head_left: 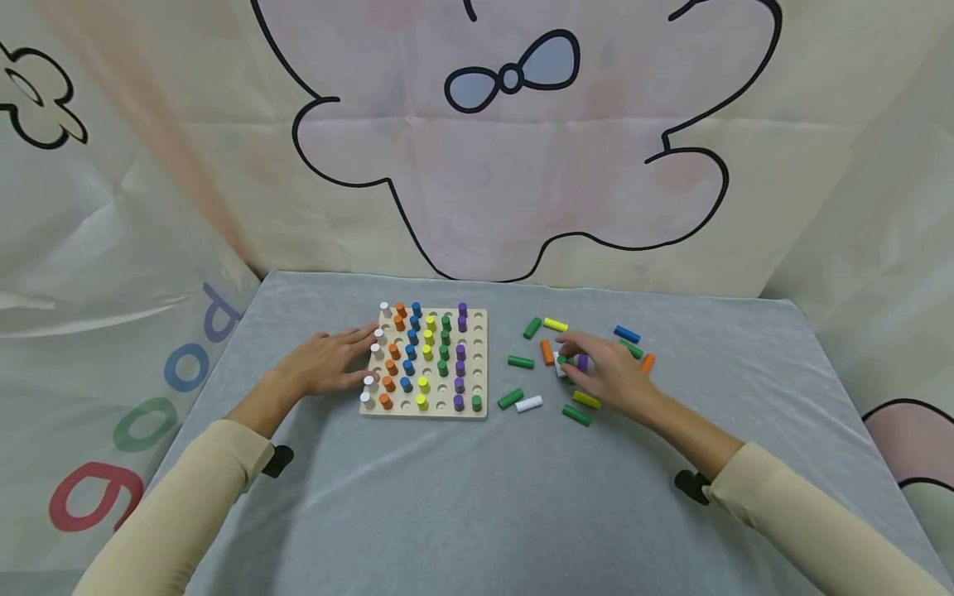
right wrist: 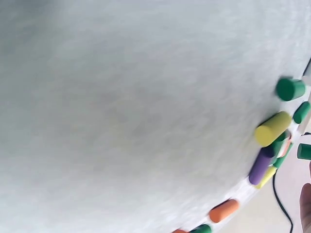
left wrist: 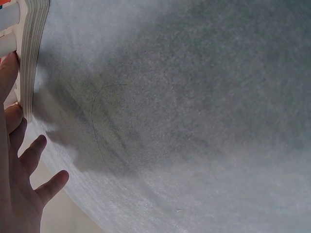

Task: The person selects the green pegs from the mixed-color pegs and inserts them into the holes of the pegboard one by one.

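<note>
L hand steadies pegboard; R hand pinches green peg (loose pile).

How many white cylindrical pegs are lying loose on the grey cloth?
1 fully visible: a white cylindrical peg right of the wooden pegboard. A second white bit shows under the right hand; more may be hidden.

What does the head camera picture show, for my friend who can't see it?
A left hand rests flat against a wooden pegboard full of coloured pegs, while the right hand reaches into loose pegs scattered on a grey tablecloth.
</note>
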The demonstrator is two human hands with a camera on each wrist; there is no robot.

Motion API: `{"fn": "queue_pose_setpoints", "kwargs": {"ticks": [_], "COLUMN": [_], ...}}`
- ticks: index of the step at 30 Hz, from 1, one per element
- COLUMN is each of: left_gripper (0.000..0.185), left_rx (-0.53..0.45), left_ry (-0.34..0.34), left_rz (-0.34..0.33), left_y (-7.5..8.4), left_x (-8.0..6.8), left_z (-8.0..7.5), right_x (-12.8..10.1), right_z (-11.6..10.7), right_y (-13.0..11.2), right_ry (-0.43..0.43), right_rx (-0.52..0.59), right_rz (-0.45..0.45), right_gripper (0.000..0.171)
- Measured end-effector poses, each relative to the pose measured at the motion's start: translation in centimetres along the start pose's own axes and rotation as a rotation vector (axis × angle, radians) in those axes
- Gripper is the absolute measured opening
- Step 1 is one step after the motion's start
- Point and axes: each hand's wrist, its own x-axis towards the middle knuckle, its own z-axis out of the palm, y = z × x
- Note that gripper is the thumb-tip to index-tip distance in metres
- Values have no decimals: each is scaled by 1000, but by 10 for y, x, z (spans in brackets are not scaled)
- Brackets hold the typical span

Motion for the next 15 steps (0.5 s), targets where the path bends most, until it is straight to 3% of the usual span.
{"fn": "queue_pose_setpoints", "kwargs": {"ticks": [15], "left_gripper": [77], "left_rx": [22], "left_ry": [-22], "left_rz": [-11], "left_y": [-1], "left_x": [2], "left_z": [-1], "right_x": [36], "right_z": [30], "right_y": [-36], "right_ry": [-31], "right_rx": [150], "right_rz": [-26], "right_gripper": [40]}}
